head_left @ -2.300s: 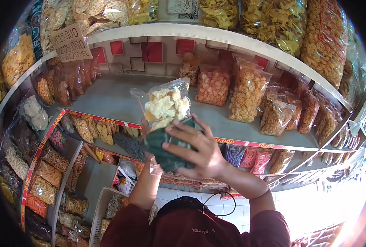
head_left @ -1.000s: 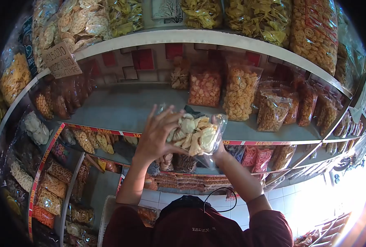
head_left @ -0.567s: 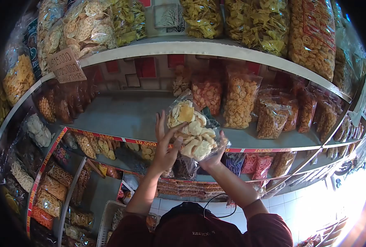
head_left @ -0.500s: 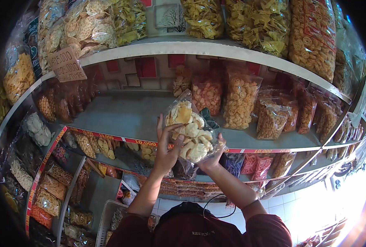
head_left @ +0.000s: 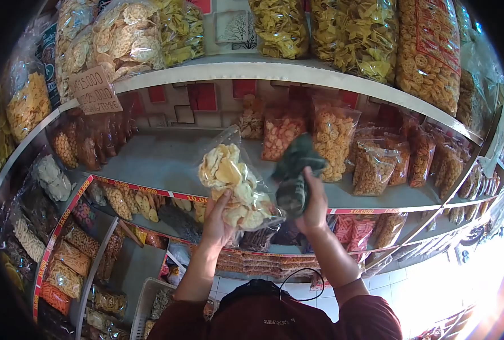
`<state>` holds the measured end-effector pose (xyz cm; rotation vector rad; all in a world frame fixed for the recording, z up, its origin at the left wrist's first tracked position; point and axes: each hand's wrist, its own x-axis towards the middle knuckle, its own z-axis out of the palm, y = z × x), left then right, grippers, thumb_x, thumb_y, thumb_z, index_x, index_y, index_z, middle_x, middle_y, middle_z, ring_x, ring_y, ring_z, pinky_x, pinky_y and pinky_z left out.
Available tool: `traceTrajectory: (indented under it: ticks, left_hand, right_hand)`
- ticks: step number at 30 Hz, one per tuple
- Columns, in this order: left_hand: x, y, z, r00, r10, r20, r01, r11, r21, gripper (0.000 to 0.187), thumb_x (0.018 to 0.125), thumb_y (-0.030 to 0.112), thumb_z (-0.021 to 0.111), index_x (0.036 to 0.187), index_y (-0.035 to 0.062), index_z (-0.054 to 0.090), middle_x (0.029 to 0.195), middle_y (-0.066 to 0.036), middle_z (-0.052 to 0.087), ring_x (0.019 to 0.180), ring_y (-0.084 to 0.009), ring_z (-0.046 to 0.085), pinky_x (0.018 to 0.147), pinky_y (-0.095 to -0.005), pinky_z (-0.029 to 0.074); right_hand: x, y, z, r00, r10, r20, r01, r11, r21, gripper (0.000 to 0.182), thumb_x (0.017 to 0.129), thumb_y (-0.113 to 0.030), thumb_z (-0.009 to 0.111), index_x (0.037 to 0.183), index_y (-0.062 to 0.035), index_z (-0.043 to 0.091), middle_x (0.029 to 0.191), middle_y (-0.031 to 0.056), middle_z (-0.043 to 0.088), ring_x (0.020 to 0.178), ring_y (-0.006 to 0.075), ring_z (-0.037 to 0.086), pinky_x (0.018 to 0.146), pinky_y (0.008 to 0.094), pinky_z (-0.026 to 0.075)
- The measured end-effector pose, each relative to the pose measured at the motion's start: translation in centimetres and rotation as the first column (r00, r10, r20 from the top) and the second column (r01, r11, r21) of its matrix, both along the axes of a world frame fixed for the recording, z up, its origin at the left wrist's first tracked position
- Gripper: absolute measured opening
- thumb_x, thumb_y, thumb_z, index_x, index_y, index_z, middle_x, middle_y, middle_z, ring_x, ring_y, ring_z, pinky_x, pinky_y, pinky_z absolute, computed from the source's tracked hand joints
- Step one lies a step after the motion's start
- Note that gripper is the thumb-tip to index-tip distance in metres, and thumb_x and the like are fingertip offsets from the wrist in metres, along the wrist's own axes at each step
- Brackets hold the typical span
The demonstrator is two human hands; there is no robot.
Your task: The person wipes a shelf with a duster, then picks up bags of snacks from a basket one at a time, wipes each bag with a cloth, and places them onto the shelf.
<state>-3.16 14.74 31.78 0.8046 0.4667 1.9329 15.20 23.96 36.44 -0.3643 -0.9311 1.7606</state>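
Observation:
A clear plastic bag of pale, curled crackers (head_left: 235, 184) is held up by my left hand (head_left: 218, 221), whose fingers wrap round its lower left side. To its right, my right hand (head_left: 313, 204) grips a dark green cloth (head_left: 294, 175), slightly blurred and bunched. The bag and the cloth are side by side in front of the middle shelf (head_left: 161, 156). Behind the cloth stand a bag of pinkish snacks (head_left: 277, 133) and a bag of wheel-shaped snacks (head_left: 332, 139).
Large bags of yellow chips (head_left: 365, 39) stand on the upper shelf (head_left: 263, 69). A cardboard price sign (head_left: 95, 89) hangs at the left. More bagged snacks (head_left: 377, 167) line the right side, and a white basket (head_left: 141, 303) sits low at the left.
The cracker bag has moved left, now in my left hand only. My right hand has left the bag and holds the dark cloth, which was mostly hidden behind the bag before.

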Motion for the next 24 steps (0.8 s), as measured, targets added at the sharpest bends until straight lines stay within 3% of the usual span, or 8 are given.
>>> traceTrajectory:
  ticks: [2,5,7,10,12,15,19,24]
  left_hand:
    - [0.2,0.1,0.1,0.976,0.163,-0.142,-0.175,0.981,-0.078,0.045,0.102,0.021,0.053,0.141,0.0025,0.039,0.132,-0.014,0.057,0.119,-0.0243,0.060,0.100,-0.0401,0.052]
    - [0.4,1.5,-1.5,0.946,0.213,-0.245,-0.221,0.975,-0.002,0.046,0.104,0.025,0.052,0.142,0.0040,0.037,0.133,-0.011,0.055,0.118,-0.0188,0.058,0.100,-0.0343,0.049]
    - [0.7,1.8,-1.5,0.927,0.261,-0.269,-0.270,0.963,0.006,0.047,0.105,0.031,0.049,0.142,0.0046,0.037,0.133,-0.011,0.055,0.116,-0.0191,0.059,0.098,-0.0338,0.051]
    - [0.2,2.5,0.6,0.956,0.232,-0.182,-0.241,0.970,-0.033,0.048,0.105,0.042,0.042,0.138,0.0062,0.042,0.127,-0.012,0.057,0.110,-0.0208,0.062,0.090,-0.0332,0.055]
    - [-2.8,3.7,0.7,0.989,0.104,-0.103,-0.108,0.994,-0.033,0.051,0.105,0.042,0.045,0.139,0.0051,0.040,0.131,-0.013,0.055,0.107,-0.0208,0.064,0.085,-0.0305,0.057]
    - [-4.0,4.7,4.0,0.847,0.395,-0.357,-0.390,0.917,0.087,0.057,0.103,0.044,0.049,0.142,0.0045,0.038,0.129,-0.013,0.057,0.111,-0.0185,0.060,0.090,-0.0316,0.053]
    - [-8.1,9.6,5.2,0.738,0.518,-0.434,-0.496,0.851,0.171,0.060,0.101,0.042,0.054,0.144,0.0028,0.038,0.133,-0.012,0.056,0.117,-0.0160,0.056,0.091,-0.0315,0.050]
    - [-14.2,17.0,6.2,0.581,0.587,-0.565,-0.601,0.777,0.188,0.064,0.099,0.051,0.055,0.139,0.0016,0.049,0.128,-0.013,0.061,0.116,-0.0198,0.058,0.097,-0.0329,0.045]
  right_hand:
    - [-0.1,0.3,0.5,0.981,-0.195,-0.013,0.181,0.878,0.443,0.042,0.099,-0.025,0.058,0.135,-0.0062,0.046,0.128,0.0154,0.056,0.104,0.0247,0.063,0.092,0.0412,0.052]
    - [-1.3,-1.2,1.7,0.798,-0.579,0.167,0.006,0.286,0.958,0.055,0.093,-0.018,0.063,0.143,-0.0072,0.043,0.141,0.0199,0.045,0.124,0.0320,0.053,0.100,0.0442,0.048]
    - [-2.1,-4.1,2.7,0.534,-0.805,0.258,-0.303,0.102,0.947,0.069,0.084,-0.019,0.069,0.147,-0.0107,0.042,0.151,0.0199,0.037,0.145,0.0374,0.030,0.112,0.0491,0.036]
    - [-3.4,-4.8,0.8,0.530,-0.812,0.244,-0.388,0.023,0.921,0.071,0.084,-0.026,0.069,0.148,-0.0126,0.041,0.154,0.0157,0.035,0.146,0.0347,0.029,0.114,0.0497,0.032]
    - [-3.7,-4.4,-0.5,0.564,-0.776,0.281,-0.440,0.005,0.898,0.070,0.085,-0.029,0.069,0.147,-0.0134,0.042,0.155,0.0148,0.035,0.147,0.0315,0.028,0.114,0.0496,0.031]
    - [-4.0,-2.6,-1.4,0.574,-0.780,0.249,-0.454,-0.050,0.889,0.067,0.084,-0.025,0.069,0.145,-0.0143,0.044,0.151,0.0142,0.040,0.142,0.0318,0.037,0.111,0.0473,0.038]
    - [-4.8,0.7,-1.8,0.556,-0.761,0.335,-0.409,0.101,0.907,0.052,0.090,-0.022,0.062,0.139,-0.0135,0.049,0.131,0.0164,0.055,0.113,0.0373,0.060,0.092,0.0449,0.053]
    - [-4.9,4.3,-2.2,0.505,-0.669,0.546,-0.376,0.399,0.836,0.042,0.094,-0.025,0.057,0.132,-0.0087,0.051,0.118,0.0201,0.058,0.099,0.0447,0.062,0.084,0.0515,0.053]
